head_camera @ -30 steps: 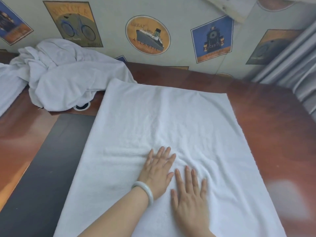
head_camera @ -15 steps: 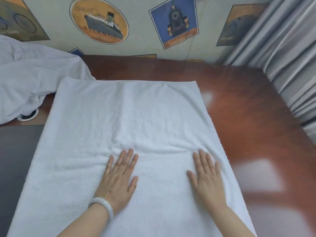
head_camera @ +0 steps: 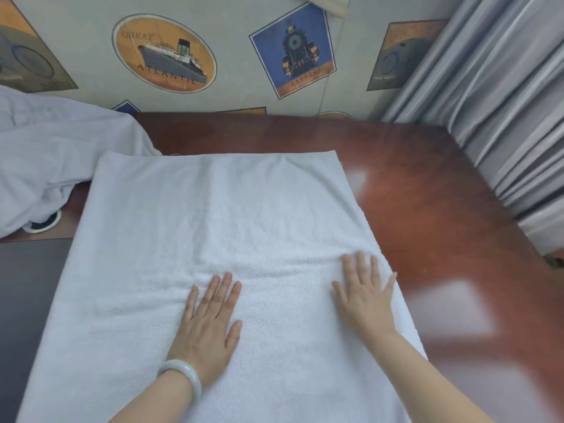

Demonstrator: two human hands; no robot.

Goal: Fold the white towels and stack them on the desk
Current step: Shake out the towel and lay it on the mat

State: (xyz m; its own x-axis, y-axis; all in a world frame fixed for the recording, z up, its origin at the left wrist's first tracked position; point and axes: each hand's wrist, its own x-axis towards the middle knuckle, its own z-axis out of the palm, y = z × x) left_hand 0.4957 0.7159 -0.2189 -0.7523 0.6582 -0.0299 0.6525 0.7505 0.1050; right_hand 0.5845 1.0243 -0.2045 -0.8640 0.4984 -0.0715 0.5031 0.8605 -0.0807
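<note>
In the head view, the towel lies spread flat on the desk. Its far edge is toward the wall and its near end runs off the bottom of the frame. It is probably laid out this way so wrinkles can be pressed out before a fold. A low crease crosses it just beyond the fingertips.

The left hand rests palm down near the towel's middle, fingers straight and close together, holding nothing. The right hand lies flat near the towel's right edge, fingers slightly spread, pressing rather than gripping. With the hands set apart like this, they seem to be smoothing the cloth.

A pile of unfolded white cloth sits at the far left, meeting the towel's far left corner.
</note>
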